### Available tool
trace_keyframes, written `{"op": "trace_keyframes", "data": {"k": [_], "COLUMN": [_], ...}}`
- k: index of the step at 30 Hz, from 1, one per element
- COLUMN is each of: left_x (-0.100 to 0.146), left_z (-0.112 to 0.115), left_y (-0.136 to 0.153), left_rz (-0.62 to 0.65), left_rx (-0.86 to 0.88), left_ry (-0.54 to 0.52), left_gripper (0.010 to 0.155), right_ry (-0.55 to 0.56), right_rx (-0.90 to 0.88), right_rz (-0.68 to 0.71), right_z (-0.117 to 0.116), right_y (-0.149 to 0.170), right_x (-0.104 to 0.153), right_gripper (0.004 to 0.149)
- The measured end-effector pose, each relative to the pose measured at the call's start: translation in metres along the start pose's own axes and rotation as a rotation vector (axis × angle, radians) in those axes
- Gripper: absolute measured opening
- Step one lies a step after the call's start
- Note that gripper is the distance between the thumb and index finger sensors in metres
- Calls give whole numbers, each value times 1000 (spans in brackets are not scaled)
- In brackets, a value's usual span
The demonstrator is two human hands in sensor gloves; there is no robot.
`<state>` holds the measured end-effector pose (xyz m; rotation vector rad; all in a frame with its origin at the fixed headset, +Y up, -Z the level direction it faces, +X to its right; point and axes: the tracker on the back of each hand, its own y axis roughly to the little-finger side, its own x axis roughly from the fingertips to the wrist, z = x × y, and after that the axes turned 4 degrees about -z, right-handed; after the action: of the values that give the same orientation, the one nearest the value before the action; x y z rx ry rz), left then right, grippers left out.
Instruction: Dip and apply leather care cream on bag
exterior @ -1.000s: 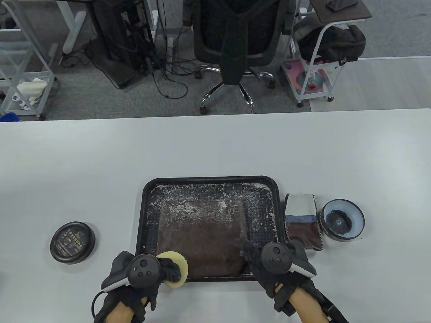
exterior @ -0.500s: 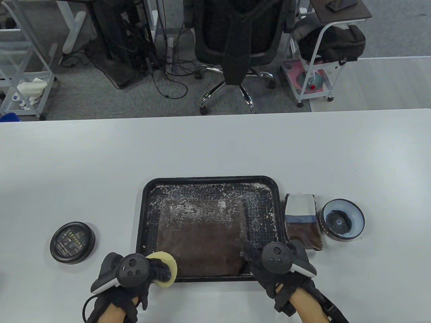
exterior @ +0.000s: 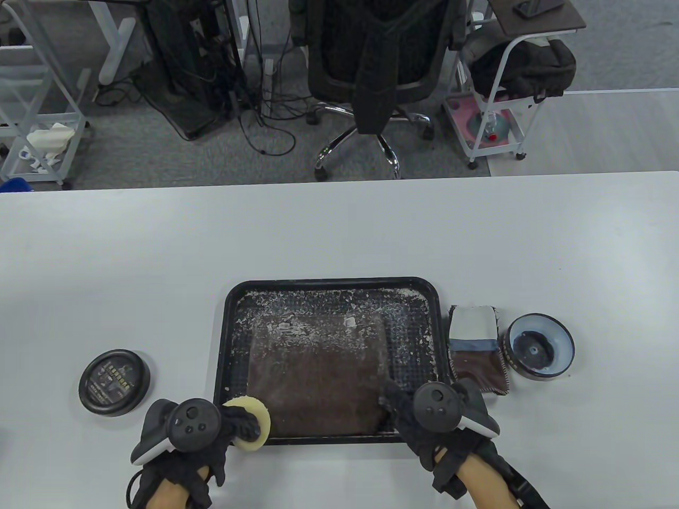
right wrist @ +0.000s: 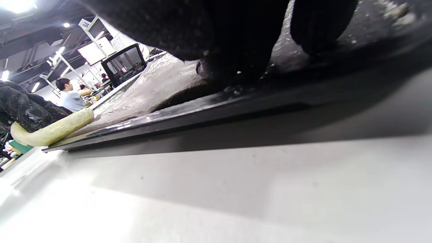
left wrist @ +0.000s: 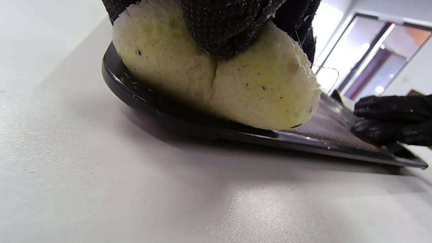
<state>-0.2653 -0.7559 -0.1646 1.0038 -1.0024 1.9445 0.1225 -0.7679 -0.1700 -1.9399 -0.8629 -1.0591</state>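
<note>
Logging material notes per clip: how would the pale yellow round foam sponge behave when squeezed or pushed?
The pale yellow round foam sponge looks soft: it creases and bulges under the left hand's fingers. Probably light, given its porous texture. Pushed, it would likely drag over the black tray rim, not roll.

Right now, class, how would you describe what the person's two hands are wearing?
Both the left hand and the right hand wear black dotted fabric gloves. A black, round, button-faced tracker with a pale grey ring sits on each hand's back. A black cable loops near the left wrist.
</note>
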Motion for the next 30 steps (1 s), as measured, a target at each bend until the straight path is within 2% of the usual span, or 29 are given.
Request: {"op": "trace_keyframes", "data": {"k": [6, 12, 19, 25, 28, 30], "left_x": [2, 8, 19, 28, 34, 37], "left_z": [0, -5, -19, -24, -27, -29], "left_y": [5, 9, 3, 3, 3, 5], "left_rz": [32, 98, 164, 179, 163, 99], "left_rx": [48, 141, 133, 119, 96, 50], "left_ry": [-39, -135, -425, -613, -711, -772], "left_gripper": [42, 43, 44, 44, 44, 45], "right_ry": [4, 5, 14, 19, 26, 37], "right_rx": [-5, -21, -28, -59, -53, -42], "right_rz": [2, 2, 17, 38, 53, 67], "right_z": [0, 0, -1, -1, -1, -2], "right_y": [1, 2, 3, 5, 3, 1], "right_x": [1, 2, 4, 6, 7, 8], "right_gripper": [64, 63, 63, 63, 63, 64]}}
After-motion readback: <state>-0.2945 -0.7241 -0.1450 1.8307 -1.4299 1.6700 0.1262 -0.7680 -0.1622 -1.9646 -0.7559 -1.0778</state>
